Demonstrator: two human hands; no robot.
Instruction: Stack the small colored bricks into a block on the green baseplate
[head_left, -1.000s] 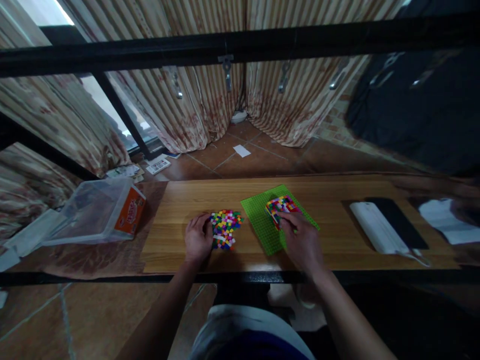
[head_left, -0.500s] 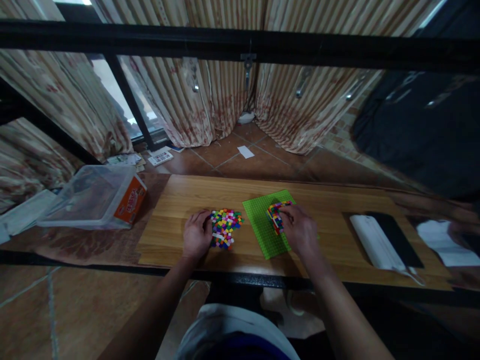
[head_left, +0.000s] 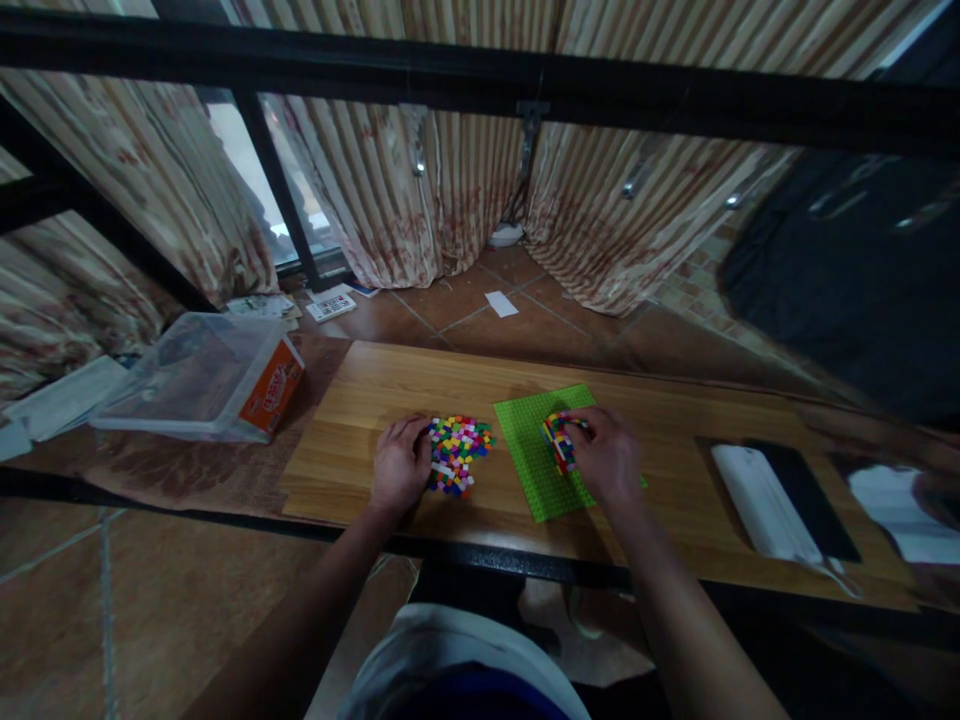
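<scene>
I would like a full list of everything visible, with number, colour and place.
Wooden board: one, light brown, centre
Baseplate: one, green, on the board
Brick build: one, multicoloured, on the baseplate, partly hidden
Loose bricks: many, multicoloured, heaped left of the baseplate
Case: one, white, board's right end
Flat object: one, black, beside the case
Sheet: one, white, far right
Plastic box: one, clear and orange, left of board
Papers: several, pale, left side
Card: one, white, on the floor
Curtains: several, striped cream and reddish, background
Bars: several, black, upper part
Dark fabric: one, blackish, upper right
Left hand: one, bare, at the heap's left edge
Right hand: one, bare, at the brick build
</scene>
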